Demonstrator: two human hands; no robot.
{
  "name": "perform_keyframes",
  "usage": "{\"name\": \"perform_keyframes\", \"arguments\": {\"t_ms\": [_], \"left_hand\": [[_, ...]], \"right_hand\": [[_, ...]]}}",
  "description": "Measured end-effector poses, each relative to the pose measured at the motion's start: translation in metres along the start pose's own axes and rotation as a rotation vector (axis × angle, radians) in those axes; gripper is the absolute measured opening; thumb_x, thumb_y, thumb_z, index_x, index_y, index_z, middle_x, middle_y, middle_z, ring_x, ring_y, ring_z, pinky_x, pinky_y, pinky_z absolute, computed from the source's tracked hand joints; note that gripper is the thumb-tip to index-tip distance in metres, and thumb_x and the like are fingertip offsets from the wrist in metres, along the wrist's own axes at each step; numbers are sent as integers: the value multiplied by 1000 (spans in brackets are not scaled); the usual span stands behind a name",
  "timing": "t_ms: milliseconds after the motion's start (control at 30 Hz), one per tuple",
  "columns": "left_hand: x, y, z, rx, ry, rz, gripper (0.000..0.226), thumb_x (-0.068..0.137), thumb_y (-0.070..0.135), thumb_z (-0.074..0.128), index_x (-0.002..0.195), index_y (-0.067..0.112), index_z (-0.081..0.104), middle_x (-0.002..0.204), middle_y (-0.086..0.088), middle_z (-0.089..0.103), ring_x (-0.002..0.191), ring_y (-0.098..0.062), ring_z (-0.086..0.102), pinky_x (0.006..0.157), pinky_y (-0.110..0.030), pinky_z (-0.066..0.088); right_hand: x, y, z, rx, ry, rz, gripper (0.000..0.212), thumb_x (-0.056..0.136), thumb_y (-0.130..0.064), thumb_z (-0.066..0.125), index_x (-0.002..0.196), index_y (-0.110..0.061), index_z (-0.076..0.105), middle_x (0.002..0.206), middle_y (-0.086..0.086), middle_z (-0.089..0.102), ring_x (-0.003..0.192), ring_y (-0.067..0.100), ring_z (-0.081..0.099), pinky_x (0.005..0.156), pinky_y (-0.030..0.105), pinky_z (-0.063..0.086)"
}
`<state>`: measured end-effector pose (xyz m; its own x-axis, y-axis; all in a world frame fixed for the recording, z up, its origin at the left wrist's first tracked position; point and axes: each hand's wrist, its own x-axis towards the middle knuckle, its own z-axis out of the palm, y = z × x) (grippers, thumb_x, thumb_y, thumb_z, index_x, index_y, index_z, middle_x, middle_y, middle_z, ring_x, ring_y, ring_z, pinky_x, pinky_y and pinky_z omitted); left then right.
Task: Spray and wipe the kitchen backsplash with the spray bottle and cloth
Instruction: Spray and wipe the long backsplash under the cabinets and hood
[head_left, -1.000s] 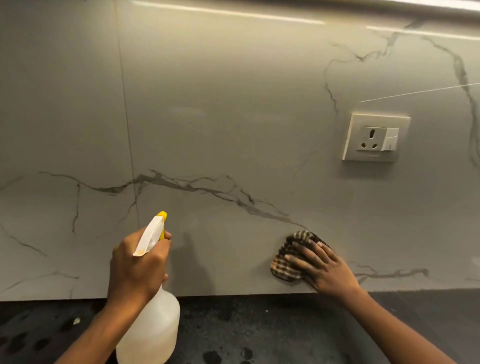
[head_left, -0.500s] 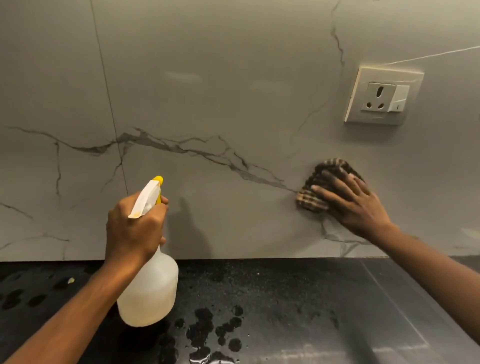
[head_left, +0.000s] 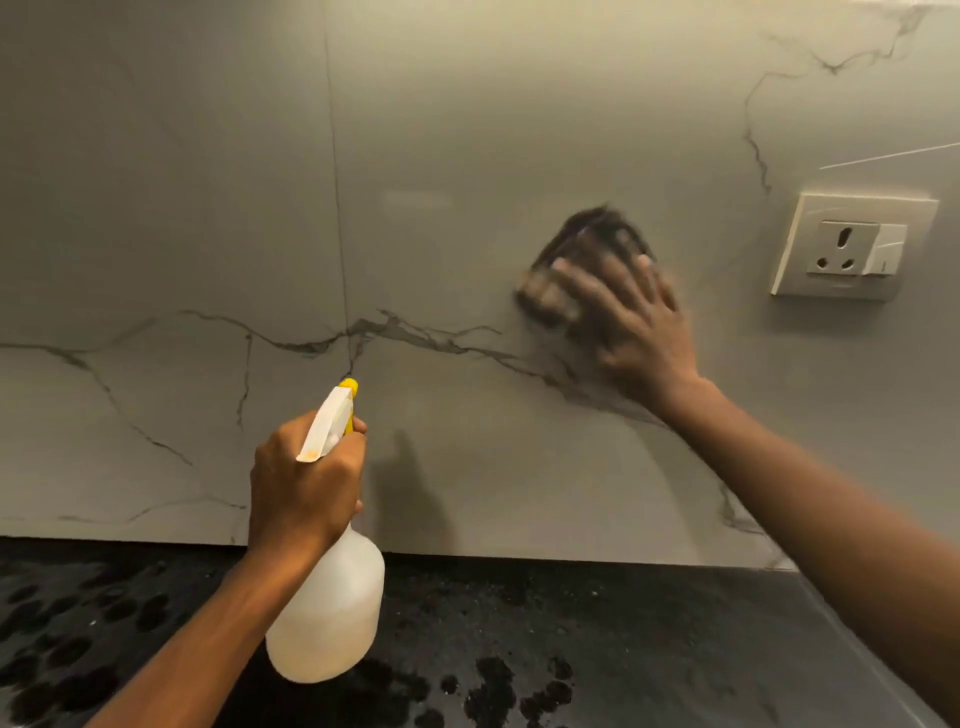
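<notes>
dark cloth (head_left: 584, 236) rose under right hand (head_left: 636, 322), fingers (head_left: 574, 283) flat; left hand (head_left: 304, 483) grips translucent bottle (head_left: 332, 618)

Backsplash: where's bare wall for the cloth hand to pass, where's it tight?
Free: the backsplash above the dark vein, between the vertical seam and the cloth, and the whole slab left of the seam. Tight: right of the cloth, where the socket sits near the right hand; low centre, where the left hand holds the spray bottle.
</notes>
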<state>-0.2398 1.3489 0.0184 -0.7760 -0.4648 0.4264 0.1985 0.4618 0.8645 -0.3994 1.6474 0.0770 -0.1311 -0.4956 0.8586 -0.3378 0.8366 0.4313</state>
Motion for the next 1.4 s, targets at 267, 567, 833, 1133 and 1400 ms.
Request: {"name": "perform_keyframes", "arguments": {"t_ms": [267, 567, 833, 1133, 1400], "left_hand": [[14, -19, -33, -26, -1, 1, 37, 74, 34, 47, 77, 4, 68, 70, -18, 69, 34, -20, 59, 56, -50, 59], [40, -36, -66, -13, 58, 21, 29, 87, 30, 56, 79, 5, 69, 70, -15, 69, 49, -29, 64, 52, -53, 59], [43, -40, -84, -22, 56, 20, 30, 79, 33, 51, 78, 9, 68, 71, -15, 69, 44, -23, 63, 43, -40, 57], [53, -37, -88, -45, 27, 33, 23, 75, 31, 47, 75, 18, 67, 69, -11, 69, 45, -19, 63, 51, -53, 59], [62, -47, -101, -56, 26, 24, 22, 74, 31, 47, 74, 20, 66, 70, -13, 69, 40, -21, 61, 52, -51, 60]], "right_hand": [[-118, -119, 50, -57, -402, -565, 71, 83, -31, 72, 148, -37, 44, 157, -3, 42, 147, 23, 34, 124, 39, 12], [89, -52, 17, 54, -3, -132, 51, 98, -22, 59, 148, -25, 50, 156, 9, 45, 145, 34, 38, 119, 46, 29], [100, -163, 45, 168, 83, 178, 67, 90, -20, 68, 151, -29, 41, 162, 8, 32, 151, 27, 22, 126, 41, 11], [50, -22, 9, 35, 88, 157, 48, 100, -34, 48, 148, -25, 48, 151, 16, 48, 140, 33, 43, 120, 33, 23], [143, -94, 14, 48, 593, 1159, 53, 101, -34, 40, 151, -19, 44, 162, 14, 32, 151, 37, 26, 122, 28, 10]]}}
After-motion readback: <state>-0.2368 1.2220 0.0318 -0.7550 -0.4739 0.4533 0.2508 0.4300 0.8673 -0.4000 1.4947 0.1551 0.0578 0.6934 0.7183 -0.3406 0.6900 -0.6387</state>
